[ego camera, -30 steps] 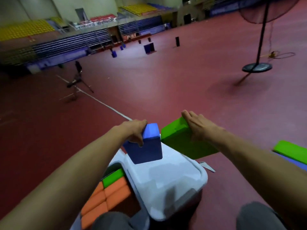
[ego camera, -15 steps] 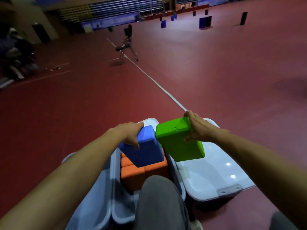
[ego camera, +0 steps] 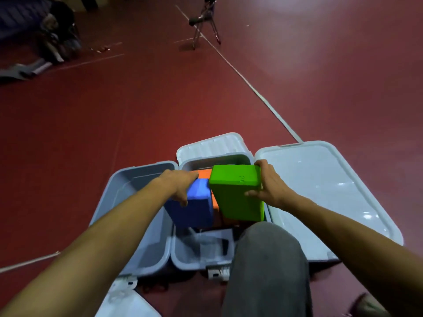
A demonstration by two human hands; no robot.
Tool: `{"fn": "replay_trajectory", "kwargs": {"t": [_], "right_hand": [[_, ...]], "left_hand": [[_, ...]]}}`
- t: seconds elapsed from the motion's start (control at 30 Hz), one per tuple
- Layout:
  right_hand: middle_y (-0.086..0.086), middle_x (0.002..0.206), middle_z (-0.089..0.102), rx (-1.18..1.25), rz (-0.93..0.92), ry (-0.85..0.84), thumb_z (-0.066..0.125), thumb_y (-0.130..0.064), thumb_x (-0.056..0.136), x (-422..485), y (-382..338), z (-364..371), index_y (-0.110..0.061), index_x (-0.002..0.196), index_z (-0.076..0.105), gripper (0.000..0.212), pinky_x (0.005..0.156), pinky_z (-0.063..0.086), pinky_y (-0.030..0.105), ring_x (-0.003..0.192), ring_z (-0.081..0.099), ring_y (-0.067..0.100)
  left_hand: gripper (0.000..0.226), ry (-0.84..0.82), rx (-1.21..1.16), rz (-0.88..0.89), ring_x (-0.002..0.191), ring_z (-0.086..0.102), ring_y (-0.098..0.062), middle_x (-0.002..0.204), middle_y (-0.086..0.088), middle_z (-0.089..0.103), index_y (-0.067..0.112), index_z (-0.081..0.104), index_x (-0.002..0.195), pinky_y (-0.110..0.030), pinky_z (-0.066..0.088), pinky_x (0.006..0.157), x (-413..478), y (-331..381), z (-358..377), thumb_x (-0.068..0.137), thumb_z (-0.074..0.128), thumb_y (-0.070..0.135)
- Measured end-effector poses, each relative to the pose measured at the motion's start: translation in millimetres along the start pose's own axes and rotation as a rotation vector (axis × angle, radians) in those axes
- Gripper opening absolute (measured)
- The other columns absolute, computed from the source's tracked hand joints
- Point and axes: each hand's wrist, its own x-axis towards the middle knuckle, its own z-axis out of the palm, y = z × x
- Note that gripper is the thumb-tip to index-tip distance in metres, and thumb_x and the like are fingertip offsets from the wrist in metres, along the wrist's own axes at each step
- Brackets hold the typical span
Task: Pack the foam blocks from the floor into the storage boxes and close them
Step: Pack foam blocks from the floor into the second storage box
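My left hand (ego camera: 179, 183) grips a blue foam block (ego camera: 194, 205) from above, over the seam between two open grey storage boxes. My right hand (ego camera: 269, 185) holds a green foam block (ego camera: 237, 191) by its right side, tilted over the middle box (ego camera: 201, 250). Orange foam blocks (ego camera: 204, 173) show inside that box behind the two held blocks. The left box (ego camera: 128, 179) looks bare inside. A closed box with its lid on (ego camera: 320, 184) stands to the right.
A loose lid (ego camera: 215, 145) lies behind the middle box, another lid corner (ego camera: 124, 300) at the bottom. My knee (ego camera: 267, 259) covers the middle box's near right. Red floor with a white line (ego camera: 247, 83); a tripod (ego camera: 202, 19) and a seated person (ego camera: 58, 30) far off.
The view has tilted down over the boxes. Both hands have lowered their blocks closer to the middle box's opening, and the left box has come into full view.
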Motion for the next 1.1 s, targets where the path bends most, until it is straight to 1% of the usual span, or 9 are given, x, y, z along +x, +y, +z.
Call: {"fn": "replay_trajectory", "kwargs": {"t": [0.17, 0.37, 0.5, 0.6, 0.73, 0.83, 0.93, 1.0, 1.1], "right_hand": [[0.016, 0.132, 0.040, 0.105, 0.067, 0.015, 0.088, -0.022, 0.074, -9.7, 24.8, 12.8, -0.013, 0.142, 0.031, 0.090, 0.102, 0.038, 0.035, 0.121, 0.046, 0.030], [0.016, 0.130, 0.045, 0.067, 0.046, -0.072, 0.087, -0.026, 0.075, 7.7, 35.7, 12.8, -0.018, 0.145, 0.029, 0.091, 0.101, 0.040, 0.041, 0.118, 0.048, 0.032], [0.017, 0.133, 0.046, 0.020, 0.039, -0.163, 0.089, -0.017, 0.071, 13.6, 37.8, 18.9, -0.014, 0.142, 0.031, 0.092, 0.098, 0.041, 0.038, 0.119, 0.049, 0.033], [0.017, 0.134, 0.047, -0.017, 0.044, -0.226, 0.090, -0.017, 0.069, 14.3, 38.8, 34.0, -0.014, 0.141, 0.033, 0.092, 0.099, 0.043, 0.041, 0.120, 0.050, 0.034], [0.018, 0.135, 0.044, -0.036, 0.081, -0.202, 0.088, -0.014, 0.070, 12.2, 46.0, 56.6, -0.011, 0.142, 0.031, 0.092, 0.100, 0.044, 0.043, 0.120, 0.051, 0.038], [0.015, 0.136, 0.041, -0.140, 0.020, -0.209, 0.085, -0.028, 0.075, 7.8, 51.5, 66.1, -0.013, 0.146, 0.024, 0.094, 0.098, 0.047, 0.050, 0.118, 0.052, 0.038], [0.007, 0.138, 0.039, -0.299, -0.049, -0.230, 0.079, -0.041, 0.079, 11.6, 49.2, 72.5, -0.018, 0.147, 0.022, 0.092, 0.088, 0.052, 0.052, 0.120, 0.049, 0.032], [0.006, 0.138, 0.039, -0.411, -0.054, -0.239, 0.078, -0.040, 0.080, 16.3, 48.3, 73.4, -0.016, 0.146, 0.024, 0.089, 0.084, 0.053, 0.050, 0.122, 0.047, 0.030], [0.004, 0.134, 0.042, -0.618, -0.043, -0.326, 0.075, -0.035, 0.079, 15.2, 59.8, 74.5, -0.012, 0.143, 0.029, 0.082, 0.086, 0.049, 0.044, 0.123, 0.048, 0.030]], "left_hand": [[0.073, 0.023, -0.067, -0.019, 0.105, 0.063, -0.030, 0.119, 0.002, 0.063, 0.029, 0.040, 0.118, -0.042, 0.042, 0.078, 7.0, 18.7, 21.8, 0.063, 0.085, 0.046], [0.073, 0.057, -0.127, -0.041, 0.106, 0.063, -0.028, 0.119, 0.004, 0.061, 0.029, 0.039, 0.117, -0.040, 0.040, 0.072, 13.1, 17.0, 35.2, 0.064, 0.086, 0.044], [0.075, 0.051, -0.154, -0.042, 0.108, 0.062, -0.026, 0.121, 0.007, 0.061, 0.030, 0.041, 0.121, -0.041, 0.039, 0.074, 14.3, 12.2, 51.2, 0.063, 0.085, 0.045], [0.072, 0.033, -0.127, -0.056, 0.107, 0.062, -0.027, 0.120, 0.006, 0.061, 0.029, 0.041, 0.119, -0.041, 0.038, 0.073, 15.8, 9.5, 63.6, 0.064, 0.085, 0.043], [0.068, 0.028, -0.138, -0.084, 0.103, 0.062, -0.028, 0.117, 0.002, 0.059, 0.026, 0.040, 0.118, -0.040, 0.041, 0.072, 21.7, 11.8, 81.7, 0.068, 0.083, 0.039], [0.070, 0.009, -0.111, -0.104, 0.105, 0.062, -0.029, 0.122, -0.001, 0.056, 0.023, 0.036, 0.126, -0.040, 0.043, 0.071, 27.2, 16.6, 98.3, 0.072, 0.080, 0.033], [0.074, 0.002, -0.068, -0.116, 0.110, 0.060, -0.031, 0.128, -0.003, 0.054, 0.023, 0.031, 0.139, -0.041, 0.045, 0.075, 34.1, 18.3, 111.6, 0.078, 0.072, 0.026], [0.073, 0.013, -0.074, -0.128, 0.111, 0.060, -0.031, 0.128, -0.003, 0.055, 0.022, 0.032, 0.139, -0.040, 0.045, 0.077, 39.0, 18.5, 115.3, 0.078, 0.071, 0.027], [0.070, 0.034, -0.087, -0.120, 0.111, 0.058, -0.029, 0.128, -0.003, 0.055, 0.023, 0.035, 0.136, -0.037, 0.040, 0.073, 45.2, 23.4, 120.2, 0.077, 0.073, 0.031]]}}
